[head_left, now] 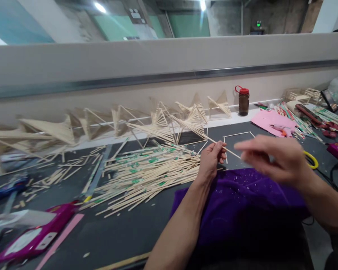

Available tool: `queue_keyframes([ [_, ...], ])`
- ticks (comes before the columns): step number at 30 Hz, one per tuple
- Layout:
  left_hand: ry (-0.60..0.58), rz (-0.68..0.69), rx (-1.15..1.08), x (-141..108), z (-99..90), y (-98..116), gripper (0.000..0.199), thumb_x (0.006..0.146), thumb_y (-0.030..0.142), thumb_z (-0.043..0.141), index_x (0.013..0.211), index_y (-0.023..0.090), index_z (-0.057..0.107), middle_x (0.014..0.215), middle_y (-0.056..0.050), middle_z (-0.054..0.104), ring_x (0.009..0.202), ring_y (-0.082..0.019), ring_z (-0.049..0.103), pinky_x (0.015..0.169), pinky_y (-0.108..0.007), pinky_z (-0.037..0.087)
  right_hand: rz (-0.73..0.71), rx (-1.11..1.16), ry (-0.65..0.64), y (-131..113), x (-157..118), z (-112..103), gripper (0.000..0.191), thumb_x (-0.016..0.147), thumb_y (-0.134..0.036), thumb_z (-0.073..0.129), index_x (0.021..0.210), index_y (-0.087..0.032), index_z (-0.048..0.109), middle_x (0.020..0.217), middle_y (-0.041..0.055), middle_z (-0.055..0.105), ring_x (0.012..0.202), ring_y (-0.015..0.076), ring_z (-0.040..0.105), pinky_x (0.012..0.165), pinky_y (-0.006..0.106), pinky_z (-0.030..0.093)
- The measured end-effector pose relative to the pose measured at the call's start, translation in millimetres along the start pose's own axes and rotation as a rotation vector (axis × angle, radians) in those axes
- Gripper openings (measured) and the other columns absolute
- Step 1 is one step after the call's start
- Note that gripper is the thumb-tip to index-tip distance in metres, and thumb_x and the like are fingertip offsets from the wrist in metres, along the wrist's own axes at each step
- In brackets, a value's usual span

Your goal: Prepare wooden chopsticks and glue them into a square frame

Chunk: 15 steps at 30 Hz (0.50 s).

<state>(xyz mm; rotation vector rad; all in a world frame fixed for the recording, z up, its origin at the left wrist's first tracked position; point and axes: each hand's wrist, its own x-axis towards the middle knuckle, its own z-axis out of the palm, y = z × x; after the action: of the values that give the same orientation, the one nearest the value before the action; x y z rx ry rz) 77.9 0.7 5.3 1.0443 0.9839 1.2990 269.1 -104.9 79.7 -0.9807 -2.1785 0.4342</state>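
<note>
Left hand point(212, 157) pinches thin pale wooden stick point(228, 150), stick jutting rightward past fingers over purple cloth point(242, 202). Right hand point(273, 159) motion-blurred beside stick tip; its grip unreadable.

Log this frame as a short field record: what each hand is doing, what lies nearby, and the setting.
left hand: pinches a thin wooden stick
right hand: blurred, fingers spread near the stick's far end; contact unclear
lap: purple cloth
stock: loose stick pile left of the hands
finished pieces: fanned stick frames along the wall
other: brown bottle with red cap, pink sheet
surface: dark table
</note>
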Motion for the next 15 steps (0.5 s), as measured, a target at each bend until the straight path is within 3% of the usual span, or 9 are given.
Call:
queue_keyframes([
  [1, 0.007, -0.002, -0.003, 1, -0.8, 0, 0.039, 0.064, 0.049, 0.072, 0.075, 0.012, 0.065, 0.058, 0.002, 0.057, 0.044, -0.006, 0.049, 0.036, -0.016, 0.032, 0.048, 0.002, 0.132, 17, 23, 2, 0.027, 0.092, -0.030, 0.047, 0.106, -0.019, 0.067, 0.088, 0.0045, 0.067, 0.073, 0.0121, 0.059, 0.070, 0.027, 0.046],
  [2, 0.013, -0.004, 0.003, 1, -1.3, -1, 0.040, 0.064, 0.050, 0.073, 0.076, 0.012, 0.065, 0.059, 0.002, 0.058, 0.044, -0.005, 0.048, 0.036, -0.016, 0.031, 0.083, 0.012, 0.184, 33, 39, 7, 0.024, 0.089, -0.029, 0.050, 0.097, -0.018, 0.069, 0.085, 0.0043, 0.068, 0.073, 0.0123, 0.059, 0.070, 0.027, 0.046],
  [4, 0.019, -0.013, 0.036, 1, -1.8, -2, 0.041, 0.063, 0.050, 0.073, 0.078, 0.012, 0.066, 0.060, 0.001, 0.059, 0.044, -0.005, 0.048, 0.037, -0.015, 0.032, 0.163, 0.033, 0.115, 63, 52, 22, 0.019, 0.086, -0.028, 0.055, 0.086, -0.018, 0.070, 0.083, 0.0040, 0.070, 0.075, 0.0133, 0.061, 0.070, 0.027, 0.046],
  [6, 0.023, -0.011, 0.075, 0, -1.5, -3, 0.042, 0.063, 0.050, 0.073, 0.079, 0.012, 0.067, 0.062, 0.000, 0.061, 0.045, -0.005, 0.049, 0.037, -0.015, 0.033, 0.239, 0.081, 0.061, 85, 49, 38, 0.019, 0.085, -0.030, 0.057, 0.089, -0.018, 0.071, 0.086, 0.0039, 0.071, 0.077, 0.0135, 0.062, 0.070, 0.026, 0.046],
  [10, 0.011, 0.000, 0.146, -3, 1.1, -7, 0.042, 0.065, 0.050, 0.072, 0.083, 0.012, 0.069, 0.067, -0.002, 0.063, 0.047, -0.006, 0.050, 0.038, -0.016, 0.034, 0.214, -0.002, -0.024, 99, 37, 55, 0.018, 0.084, -0.027, 0.060, 0.095, -0.017, 0.070, 0.089, 0.0043, 0.071, 0.079, 0.0135, 0.062, 0.071, 0.025, 0.043],
  [15, -0.009, -0.023, 0.186, -4, 2.3, -8, 0.042, 0.065, 0.048, 0.072, 0.085, 0.011, 0.069, 0.073, -0.005, 0.066, 0.048, -0.006, 0.051, 0.039, -0.016, 0.036, 0.170, -0.161, -0.167, 106, 39, 51, 0.017, 0.088, -0.021, 0.055, 0.095, -0.019, 0.070, 0.091, 0.0042, 0.070, 0.081, 0.0138, 0.060, 0.071, 0.025, 0.039],
])
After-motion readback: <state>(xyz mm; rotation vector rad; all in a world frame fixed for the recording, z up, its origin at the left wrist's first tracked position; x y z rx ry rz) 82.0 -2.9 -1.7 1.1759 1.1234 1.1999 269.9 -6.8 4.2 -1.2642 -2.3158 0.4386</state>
